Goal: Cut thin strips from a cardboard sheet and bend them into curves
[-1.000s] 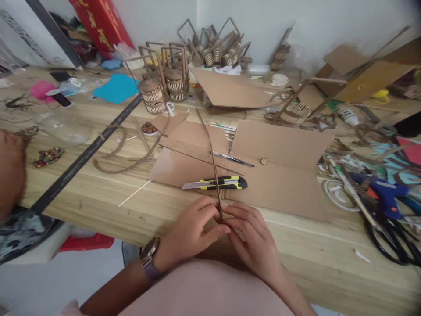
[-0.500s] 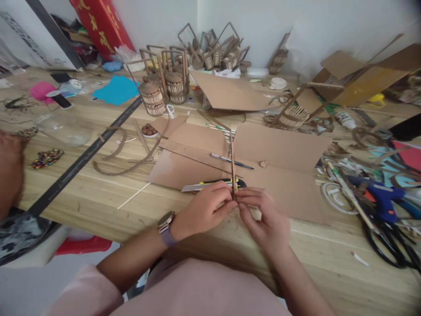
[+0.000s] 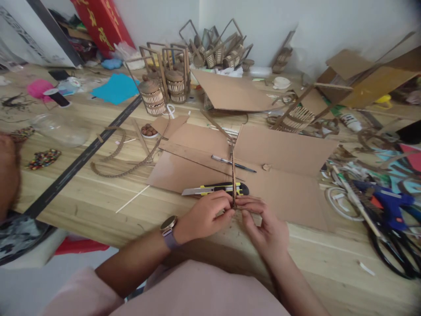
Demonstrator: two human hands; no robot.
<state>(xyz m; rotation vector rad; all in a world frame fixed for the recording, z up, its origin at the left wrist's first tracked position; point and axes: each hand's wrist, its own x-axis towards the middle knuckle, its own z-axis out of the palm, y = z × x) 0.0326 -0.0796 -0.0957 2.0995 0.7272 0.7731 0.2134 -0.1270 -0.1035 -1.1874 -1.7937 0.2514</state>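
Note:
Both my hands meet at the near end of a narrow cardboard strip (image 3: 233, 169), which stands on edge and stretches away from me. My left hand (image 3: 207, 215), with a watch on its wrist, pinches the strip from the left. From the other side, the fingers of my right hand (image 3: 266, 224) press against the same end. Just beyond my left fingers lies a yellow and black utility knife (image 3: 207, 189). A pen (image 3: 241, 165) rests on the cardboard sheet (image 3: 283, 188), partly crossed by the strip.
Small slatted baskets (image 3: 154, 98) stand at the back left. Scissors (image 3: 394, 250) and a blue glue gun (image 3: 384, 202) lie at the right. A long black ruler-like strip (image 3: 85, 153) crosses the left side, near another person's arm (image 3: 8, 175).
My hands and the strip's near end sit slightly lower in view, and more of the utility knife shows. The whole view has shifted a little; both hands keep their grip.

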